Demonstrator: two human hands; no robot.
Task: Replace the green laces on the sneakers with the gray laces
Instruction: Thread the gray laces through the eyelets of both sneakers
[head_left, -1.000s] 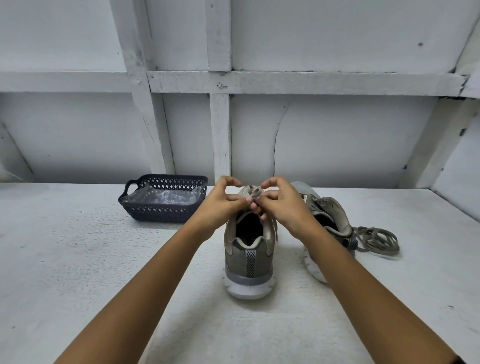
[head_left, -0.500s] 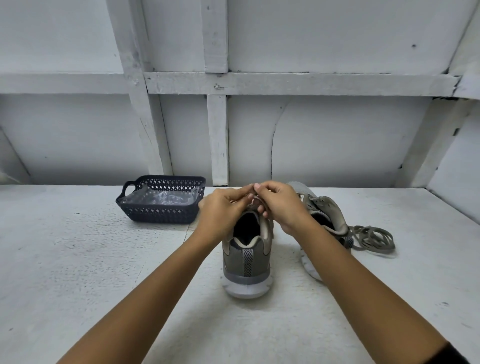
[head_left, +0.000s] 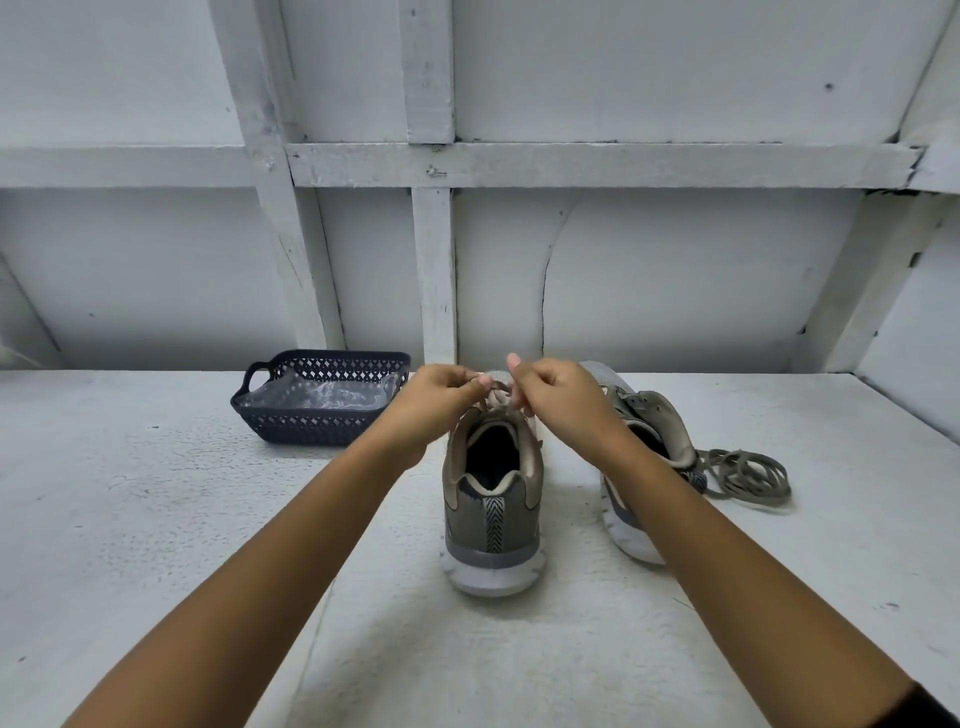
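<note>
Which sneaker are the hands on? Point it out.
The middle sneaker, heel toward the camera: the left hand and right hand pinch lace at its tongue. The other sneaker, right of it beside a loose lace coil, goes unheld.

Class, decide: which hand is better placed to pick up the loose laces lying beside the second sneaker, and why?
Likely the right hand: the loose laces lie right of the second sneaker, on its side. The left hand would have to cross the near sneaker too.

Bare utility space: whitewashed timber-framed wall (head_left: 675, 270), rough white-painted bench (head_left: 130, 519).
</note>
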